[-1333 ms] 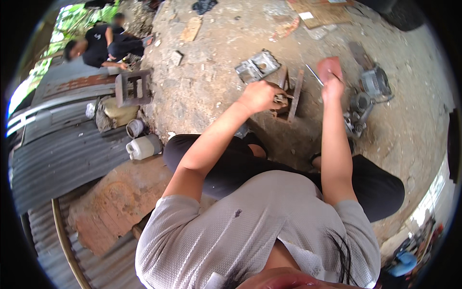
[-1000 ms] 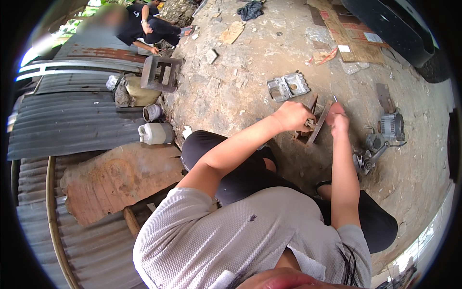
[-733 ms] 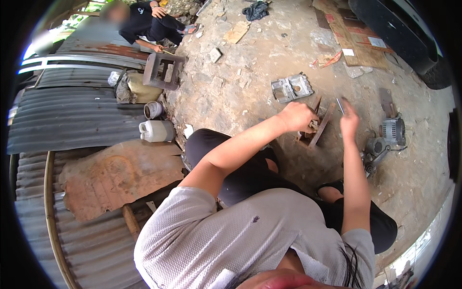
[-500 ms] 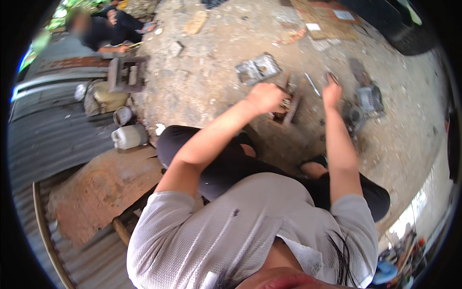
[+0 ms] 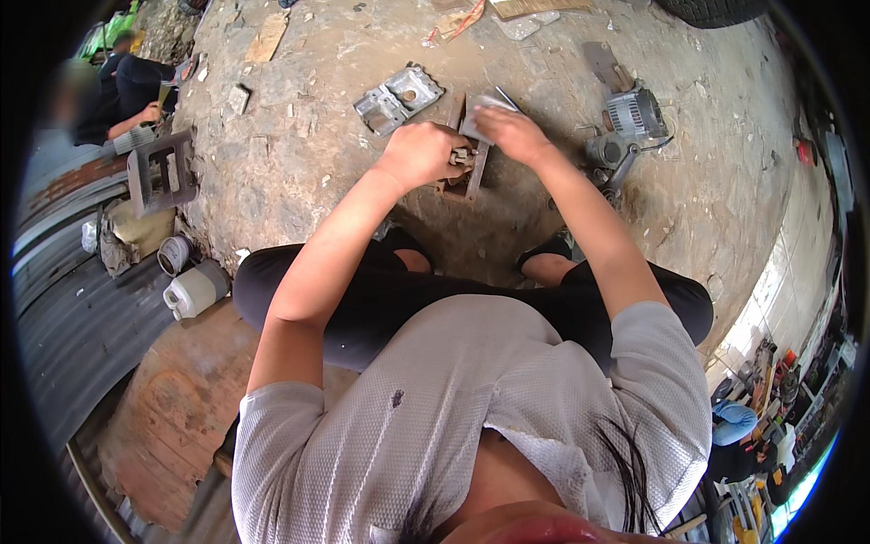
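My left hand (image 5: 415,156) is closed at the left side of a rusty metal frame (image 5: 473,186) on the ground. Its fingers grip a small metal part (image 5: 462,160) inside that frame. From the right, my right hand (image 5: 509,134) reaches over the frame's far end, fingers closed on a flat grey piece (image 5: 473,121), somewhat blurred. Just beyond that hand lies a thin metal rod (image 5: 507,98). A silver metal casting with openings (image 5: 399,98) rests on the ground beyond my left hand.
A motor-like ribbed metal unit (image 5: 636,114) and other metal parts (image 5: 605,150) lie to the right. At left are a second rusty frame (image 5: 163,172), a white jug (image 5: 197,290) and corrugated sheets (image 5: 82,308). Another person (image 5: 136,91) sits far left; a tyre (image 5: 716,11) is at the back.
My right hand has come left from the ground on the right to the rusty frame. My left hand keeps its place at the frame. The whole view has shifted.
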The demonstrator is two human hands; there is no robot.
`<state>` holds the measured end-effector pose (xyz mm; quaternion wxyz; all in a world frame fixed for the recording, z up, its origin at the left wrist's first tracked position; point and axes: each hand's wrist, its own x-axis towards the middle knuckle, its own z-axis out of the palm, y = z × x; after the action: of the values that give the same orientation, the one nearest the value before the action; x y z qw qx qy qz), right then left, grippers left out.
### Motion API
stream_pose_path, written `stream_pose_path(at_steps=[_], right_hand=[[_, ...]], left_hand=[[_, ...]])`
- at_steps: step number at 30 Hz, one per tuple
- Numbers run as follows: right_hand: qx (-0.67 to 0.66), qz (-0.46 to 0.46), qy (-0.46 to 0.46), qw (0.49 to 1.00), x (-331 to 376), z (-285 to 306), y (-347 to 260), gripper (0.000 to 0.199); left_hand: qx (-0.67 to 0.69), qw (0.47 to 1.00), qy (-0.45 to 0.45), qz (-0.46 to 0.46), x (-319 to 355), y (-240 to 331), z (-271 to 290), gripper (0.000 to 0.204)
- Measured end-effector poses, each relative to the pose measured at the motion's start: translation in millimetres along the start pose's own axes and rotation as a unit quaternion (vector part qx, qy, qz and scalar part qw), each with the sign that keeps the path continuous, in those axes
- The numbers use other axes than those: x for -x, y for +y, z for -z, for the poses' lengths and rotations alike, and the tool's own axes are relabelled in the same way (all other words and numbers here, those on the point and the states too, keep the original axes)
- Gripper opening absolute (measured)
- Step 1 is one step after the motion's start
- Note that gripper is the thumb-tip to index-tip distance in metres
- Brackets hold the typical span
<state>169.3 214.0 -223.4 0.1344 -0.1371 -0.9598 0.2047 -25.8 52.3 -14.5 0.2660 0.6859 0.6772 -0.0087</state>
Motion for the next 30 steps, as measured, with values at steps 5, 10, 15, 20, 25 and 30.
stream_pose_path(at_steps=[5, 10, 15, 20, 25, 30], right_hand=[[-0.064, -0.584, 0.224, 0.778, -0.6, 5.2, 49.0, 0.031], [-0.327, -0.577, -0.028, 0.748, 59.6, -39.9, 76.5, 0.030], [-0.115, -0.460, -0.238, 0.848, 59.4, -48.4, 52.8, 0.036], [-0.087, -0.522, -0.086, 0.844, 11.1, -28.0, 49.2, 0.030], [-0.006, -0.549, -0.095, 0.830, -10.7, -57.9, 81.3, 0.026], [0.036, -0.528, -0.139, 0.837, -25.3, -60.3, 79.8, 0.028]], left_hand=[[0.009, 0.999, -0.015, 0.027, 4.6, 2.5, -3.6, 0.042], [0.009, 1.000, 0.016, 0.024, -4.4, 7.0, -2.4, 0.035], [0.024, 0.998, 0.041, 0.039, 1.4, 12.3, -2.6, 0.034], [0.032, 0.998, 0.030, 0.039, 1.8, 10.6, -2.5, 0.037], [0.041, 0.998, 0.037, 0.025, -3.4, 8.1, -6.8, 0.037], [0.061, 0.995, 0.069, 0.043, -3.4, 5.1, -8.8, 0.035]])
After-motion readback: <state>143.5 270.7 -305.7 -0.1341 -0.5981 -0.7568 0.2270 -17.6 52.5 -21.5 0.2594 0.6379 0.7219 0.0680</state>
